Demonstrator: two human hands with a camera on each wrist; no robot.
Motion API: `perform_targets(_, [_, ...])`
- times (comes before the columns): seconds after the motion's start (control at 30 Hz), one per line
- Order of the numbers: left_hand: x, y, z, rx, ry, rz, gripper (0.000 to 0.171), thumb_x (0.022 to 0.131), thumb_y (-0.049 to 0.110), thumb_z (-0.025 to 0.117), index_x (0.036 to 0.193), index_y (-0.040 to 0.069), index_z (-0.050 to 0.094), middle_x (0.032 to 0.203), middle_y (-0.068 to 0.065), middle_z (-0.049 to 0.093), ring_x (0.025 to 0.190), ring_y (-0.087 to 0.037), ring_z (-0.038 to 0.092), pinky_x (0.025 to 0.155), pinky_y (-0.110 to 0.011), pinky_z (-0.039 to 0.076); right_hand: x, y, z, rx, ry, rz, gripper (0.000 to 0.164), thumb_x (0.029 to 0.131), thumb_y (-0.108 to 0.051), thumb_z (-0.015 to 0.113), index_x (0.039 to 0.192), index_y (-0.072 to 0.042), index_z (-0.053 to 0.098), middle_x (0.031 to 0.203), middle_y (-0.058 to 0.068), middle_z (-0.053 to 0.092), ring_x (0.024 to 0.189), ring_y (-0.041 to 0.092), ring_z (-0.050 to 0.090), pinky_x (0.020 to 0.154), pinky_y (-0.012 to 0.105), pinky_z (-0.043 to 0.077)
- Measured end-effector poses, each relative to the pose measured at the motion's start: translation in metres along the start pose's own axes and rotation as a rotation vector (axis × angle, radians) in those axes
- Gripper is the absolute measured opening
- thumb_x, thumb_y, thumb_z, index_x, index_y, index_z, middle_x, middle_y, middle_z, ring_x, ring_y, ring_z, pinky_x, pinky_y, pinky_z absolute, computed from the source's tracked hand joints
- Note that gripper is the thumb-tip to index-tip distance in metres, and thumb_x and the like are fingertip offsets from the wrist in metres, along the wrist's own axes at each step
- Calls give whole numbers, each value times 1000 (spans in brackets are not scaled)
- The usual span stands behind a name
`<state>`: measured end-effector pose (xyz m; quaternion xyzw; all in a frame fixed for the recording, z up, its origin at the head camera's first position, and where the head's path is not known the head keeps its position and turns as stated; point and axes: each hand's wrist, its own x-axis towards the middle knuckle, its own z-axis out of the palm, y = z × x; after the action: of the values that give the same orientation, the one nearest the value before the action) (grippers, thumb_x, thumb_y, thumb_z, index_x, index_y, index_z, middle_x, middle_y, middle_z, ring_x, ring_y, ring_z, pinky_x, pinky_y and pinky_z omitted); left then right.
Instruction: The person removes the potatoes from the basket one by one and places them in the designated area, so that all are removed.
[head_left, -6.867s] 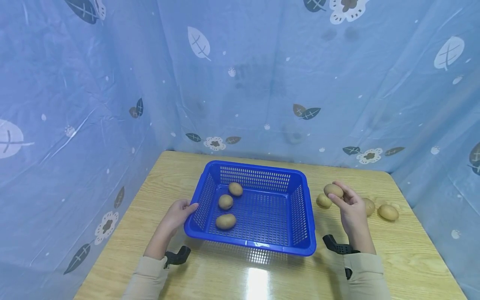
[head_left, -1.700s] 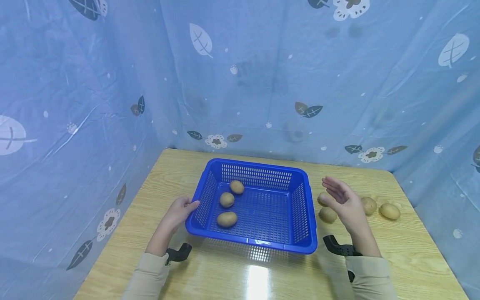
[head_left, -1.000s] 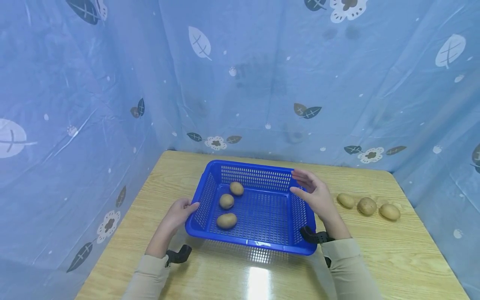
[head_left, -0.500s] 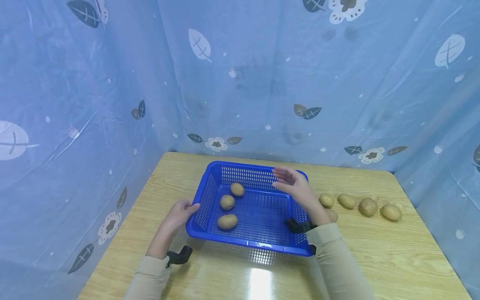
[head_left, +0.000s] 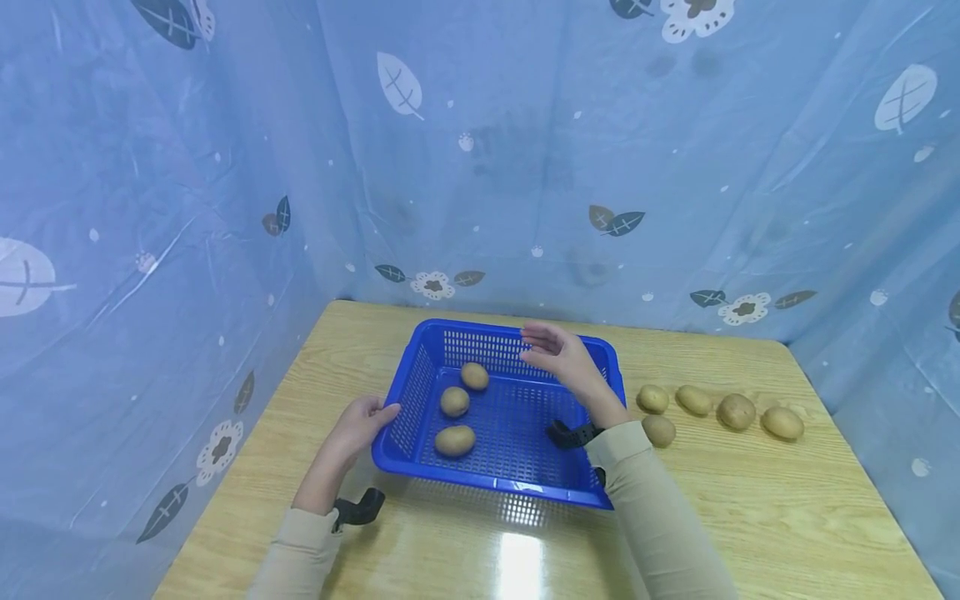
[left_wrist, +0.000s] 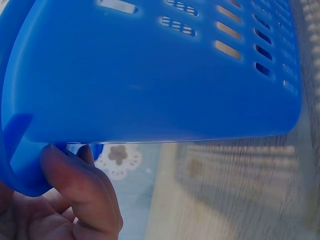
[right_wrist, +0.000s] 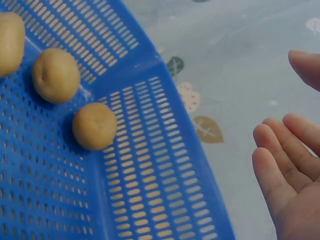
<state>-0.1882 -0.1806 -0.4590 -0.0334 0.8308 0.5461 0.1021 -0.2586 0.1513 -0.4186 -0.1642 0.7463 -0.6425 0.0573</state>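
Note:
A blue perforated plastic basket (head_left: pixel 517 433) stands on the table, its left rim gripped by my left hand (head_left: pixel 358 429). In the left wrist view curled fingers (left_wrist: pixel 80 185) hook under that rim. Three potatoes lie along the basket's left side: a front potato (head_left: pixel 454 442), a middle potato (head_left: pixel 454 402) and a back potato (head_left: pixel 474 376). My right hand (head_left: pixel 561 354) is over the right half of the basket, near the back rim, with nothing in it. The right wrist view shows its fingers (right_wrist: pixel 272 175) loosely bent and the thumb apart from them.
Right of the basket, several more potatoes lie on the wooden table (head_left: pixel 750 517). The nearest potato (head_left: pixel 658 431) is close to the basket's right wall, and the farthest potato (head_left: pixel 782 423) is towards the table's right edge. A blue patterned curtain (head_left: pixel 487 167) hangs behind.
The right hand earlier held a potato, which now lies on the table right of the basket. That hand has since moved left over the basket. The left hand has kept its grip.

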Motion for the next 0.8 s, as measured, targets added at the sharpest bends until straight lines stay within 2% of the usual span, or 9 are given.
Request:
perform_targets(0.17, [1, 0, 0, -8, -3, -7, 35, 100, 21, 47, 111, -10, 57, 91, -17, 69, 76, -19, 68, 69, -32, 56, 11, 4, 8, -5, -18, 12, 53, 90, -11, 64, 137, 0, 43, 137, 22, 49, 129, 35, 46, 107, 44, 37])
perform_targets(0.33, [1, 1, 0, -11, -7, -11, 35, 100, 22, 47, 112, -10, 57, 92, -17, 69, 76, -19, 68, 70, -32, 56, 21, 13, 15, -1, -11, 76, 56, 89, -18, 66, 138, -2, 43, 137, 18, 50, 129, 32, 46, 106, 47, 38])
perform_targets(0.53, [2, 2, 1, -22, -19, -5, 34, 100, 20, 47, 111, -11, 57, 92, -19, 69, 77, -20, 68, 71, -31, 56, 29, 27, 21, 0, 18, 138, 52, 89, -16, 66, 136, -6, 46, 137, 15, 51, 128, 30, 47, 107, 47, 37])
perform_targets(0.8, [1, 1, 0, -8, -5, -25, 34, 100, 21, 47, 109, -9, 58, 89, -15, 69, 73, -17, 67, 66, -30, 55, 34, 42, 33, -64, -7, 200, 53, 88, -18, 67, 136, -3, 47, 137, 17, 51, 127, 31, 48, 105, 46, 40])
